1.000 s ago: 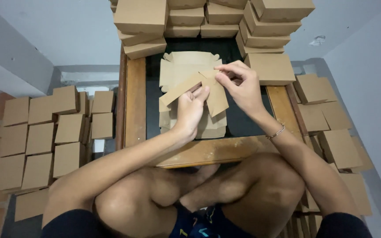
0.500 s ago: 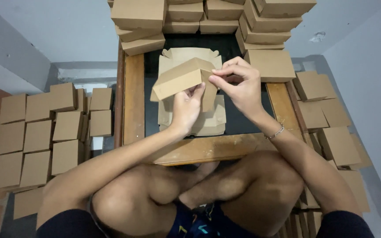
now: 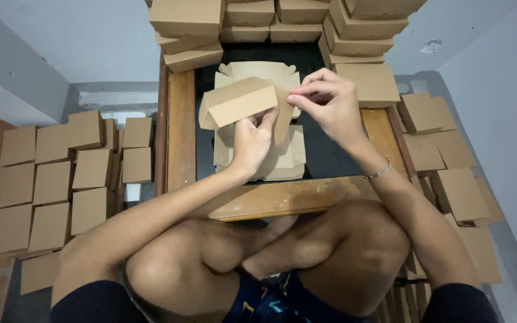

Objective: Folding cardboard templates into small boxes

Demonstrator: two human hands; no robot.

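A low wooden table (image 3: 182,125) with a dark top is ringed by finished brown boxes (image 3: 189,21) along its far edge and more boxes on the floor (image 3: 52,179) at both sides, leaving only the middle open. There, above a stack of flat cardboard blanks (image 3: 282,161), a half-folded cardboard box (image 3: 234,103) is held up, long axis running left to right, left end tilted lower. The left hand (image 3: 251,140) grips it from below, fingers curled, while the right hand (image 3: 330,104) pinches its right-end flap between thumb and fingertips.

I see a half-folded brown cardboard box (image 3: 237,101) above flat box blanks (image 3: 282,158). Finished brown boxes (image 3: 186,18) stack behind; more boxes (image 3: 52,179) lie left.
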